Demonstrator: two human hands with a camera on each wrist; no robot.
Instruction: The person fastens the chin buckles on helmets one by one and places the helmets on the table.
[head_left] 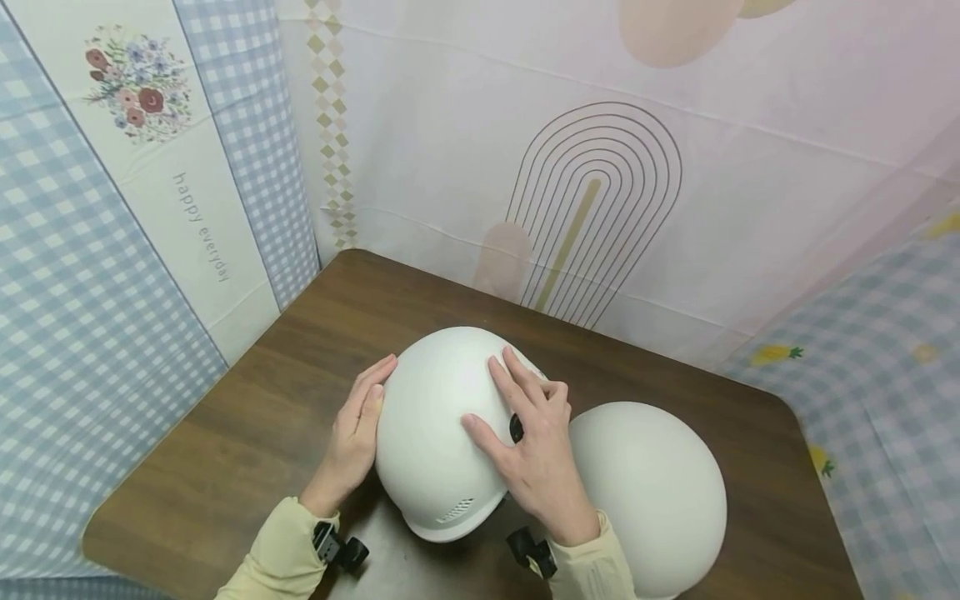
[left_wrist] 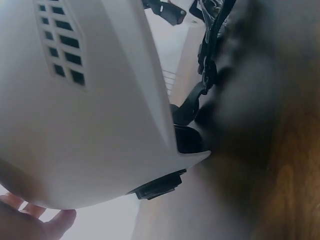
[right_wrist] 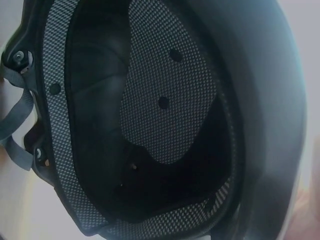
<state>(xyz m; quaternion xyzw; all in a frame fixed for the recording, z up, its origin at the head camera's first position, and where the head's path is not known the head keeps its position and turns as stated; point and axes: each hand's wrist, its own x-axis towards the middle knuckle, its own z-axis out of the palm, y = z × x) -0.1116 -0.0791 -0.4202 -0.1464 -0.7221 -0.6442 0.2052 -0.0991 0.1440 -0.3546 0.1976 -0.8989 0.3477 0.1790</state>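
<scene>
A white helmet [head_left: 431,417] is held tilted between both hands above the table's front part. My left hand [head_left: 354,437] presses its left side with fairly straight fingers. On the upper right of the shell, beside a small black fitting [head_left: 516,428], my right hand [head_left: 536,442] rests with thumb and two fingers spread; its other fingers bend near the edge. The left wrist view shows slotted vents [left_wrist: 65,45], a black strap [left_wrist: 206,65] and a black clip [left_wrist: 159,186]. Dark mesh lining [right_wrist: 170,85] and a grey chin strap [right_wrist: 17,125] appear in the right wrist view.
A second white helmet [head_left: 652,492] stands on the brown wooden table [head_left: 255,400], close to my right forearm. Printed cloth [head_left: 420,150] hangs behind the table, with blue checked cloth [head_left: 97,275] at the left and more checked cloth [head_left: 885,400] at the right.
</scene>
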